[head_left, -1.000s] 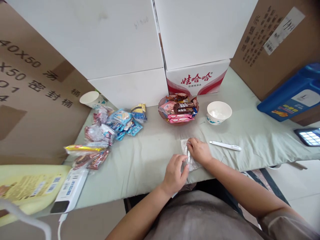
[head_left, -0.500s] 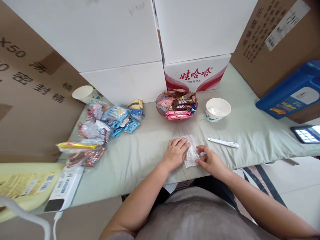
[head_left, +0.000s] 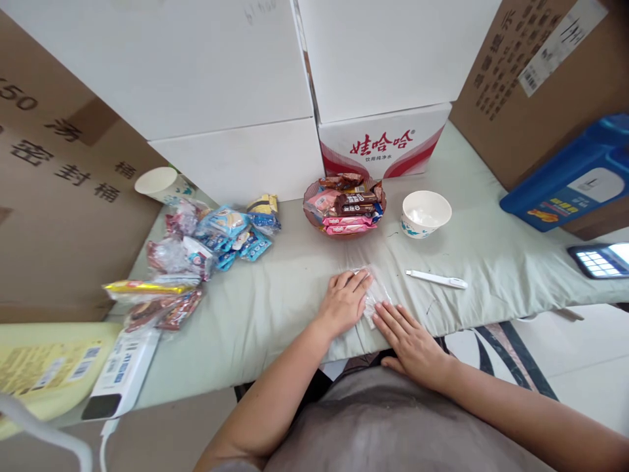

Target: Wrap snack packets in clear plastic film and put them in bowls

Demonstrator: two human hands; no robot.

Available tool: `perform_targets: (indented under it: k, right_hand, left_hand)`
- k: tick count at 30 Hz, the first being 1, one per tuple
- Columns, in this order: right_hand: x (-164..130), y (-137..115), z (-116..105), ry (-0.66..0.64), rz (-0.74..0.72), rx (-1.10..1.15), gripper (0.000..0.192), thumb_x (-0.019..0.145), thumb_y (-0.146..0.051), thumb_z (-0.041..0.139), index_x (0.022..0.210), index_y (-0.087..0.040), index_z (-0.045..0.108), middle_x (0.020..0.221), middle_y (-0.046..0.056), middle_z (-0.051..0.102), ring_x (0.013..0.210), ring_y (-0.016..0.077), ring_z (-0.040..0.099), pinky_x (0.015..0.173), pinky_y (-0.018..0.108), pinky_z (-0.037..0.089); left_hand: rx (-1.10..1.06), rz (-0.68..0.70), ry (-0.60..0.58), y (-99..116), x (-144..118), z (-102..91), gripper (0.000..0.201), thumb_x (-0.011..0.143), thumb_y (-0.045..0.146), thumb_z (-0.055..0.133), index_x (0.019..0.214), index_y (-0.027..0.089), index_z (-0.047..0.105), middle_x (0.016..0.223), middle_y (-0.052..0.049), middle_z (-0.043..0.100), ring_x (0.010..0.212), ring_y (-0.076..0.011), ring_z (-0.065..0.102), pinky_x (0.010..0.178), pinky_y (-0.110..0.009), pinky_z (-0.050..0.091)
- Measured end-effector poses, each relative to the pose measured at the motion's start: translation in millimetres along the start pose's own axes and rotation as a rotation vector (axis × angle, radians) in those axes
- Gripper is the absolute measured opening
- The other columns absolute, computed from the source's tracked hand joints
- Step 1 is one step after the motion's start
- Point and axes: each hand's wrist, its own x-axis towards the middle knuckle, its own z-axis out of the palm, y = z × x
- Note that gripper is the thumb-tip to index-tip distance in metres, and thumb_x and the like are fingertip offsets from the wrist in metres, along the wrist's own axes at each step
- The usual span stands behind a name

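Indoors, pale green cloth table (head_left: pixel 275 308), stacked white boxes (head_left: pixel 206 78), both hands (head_left: pixel 378 318) spread flat on clear bag (head_left: pixel 374 296).

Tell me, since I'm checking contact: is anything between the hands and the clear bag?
Nothing visible. The left hand and right hand both lie flat on the clear bag on the table.

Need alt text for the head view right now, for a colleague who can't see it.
Both hands, left hand and right hand, lie flat on a clear plastic bag on the pale green table cover. Beyond are a white pen, a paper bowl, a dish of wrapped snacks and a loose snack pile.
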Motion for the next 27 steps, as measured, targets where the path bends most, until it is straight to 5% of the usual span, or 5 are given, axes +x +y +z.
perform_targets:
  k: [7, 13, 19, 23, 27]
  right_hand:
    - [-21, -9, -13, 0.140, 0.041, 0.123, 0.037, 0.095, -0.024, 0.048, 0.129, -0.012, 0.054, 0.119, 0.013, 0.065, 0.109, 0.0239, 0.057, 0.093, 0.040, 0.044]
    - [-6, -2, -18, 0.213, 0.036, 0.275, 0.022, 0.094, -0.013, 0.047, 0.106, -0.019, 0.063, 0.095, 0.006, 0.067, 0.096, 0.0203, 0.058, 0.090, 0.040, 0.044]
    - [18, 19, -31, 0.155, 0.007, 0.469, 0.022, 0.098, -0.016, 0.038, 0.098, -0.018, 0.060, 0.088, 0.006, 0.065, 0.083, 0.0168, 0.060, 0.076, 0.031, 0.048]
    - [50, 40, -30, 0.093, 0.140, 0.332, 0.029, 0.101, -0.025, 0.032, 0.103, -0.017, 0.060, 0.087, 0.006, 0.065, 0.076, 0.0164, 0.062, 0.067, 0.027, 0.045]
    - [82, 56, -23, -0.130, 0.300, 0.117, 0.031, 0.101, -0.026, 0.032, 0.107, -0.018, 0.061, 0.092, 0.008, 0.065, 0.072, 0.0181, 0.062, 0.060, 0.028, 0.040]
  left_hand:
    - [-0.170, 0.214, -0.094, 4, -2, -9.7, 0.043, 0.084, 0.019, 0.055, 0.125, 0.029, 0.061, 0.136, -0.001, 0.058, 0.117, -0.0251, 0.047, 0.096, -0.043, 0.038]
    - [-0.184, 0.176, -0.135, 7, -1, -12.6, 0.056, 0.083, 0.020, 0.054, 0.138, 0.026, 0.049, 0.141, -0.003, 0.054, 0.119, -0.0266, 0.046, 0.098, -0.045, 0.037]
    - [-0.227, 0.149, -0.130, 4, -2, -11.5, 0.068, 0.083, 0.023, 0.053, 0.147, 0.023, 0.032, 0.150, -0.010, 0.042, 0.126, -0.0285, 0.045, 0.103, -0.047, 0.036]
    - [-0.291, 0.163, -0.042, -4, -4, -3.3, 0.079, 0.082, 0.015, 0.047, 0.152, 0.020, 0.010, 0.155, -0.016, 0.029, 0.140, -0.0271, 0.034, 0.105, -0.047, 0.036]
    - [-0.335, 0.133, 0.048, -8, -6, 2.8, 0.087, 0.079, 0.008, 0.044, 0.152, 0.021, 0.000, 0.155, -0.018, 0.026, 0.144, -0.0268, 0.027, 0.106, -0.048, 0.038]
